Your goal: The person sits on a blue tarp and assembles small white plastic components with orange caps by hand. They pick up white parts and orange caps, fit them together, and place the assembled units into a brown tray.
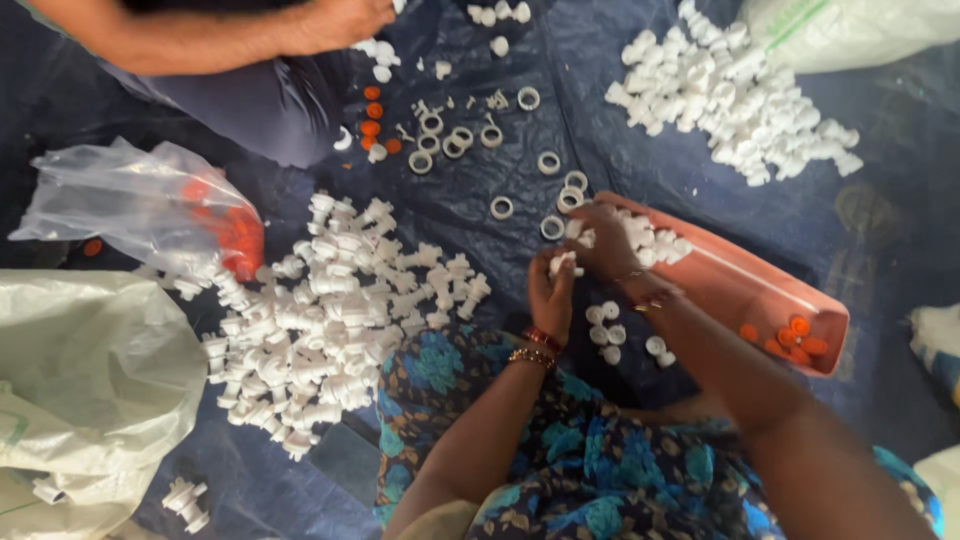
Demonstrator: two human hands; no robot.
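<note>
My left hand (549, 296) and right hand (604, 240) meet, both closed on one white plastic fitting (562, 263) above the dark floor sheet (600, 100); I judge squaring the fitting before pressing wise.

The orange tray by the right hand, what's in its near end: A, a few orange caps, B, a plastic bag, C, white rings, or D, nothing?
A: a few orange caps lie in the near end of the orange tray, while white parts sit at its far end by the right hand.
</note>
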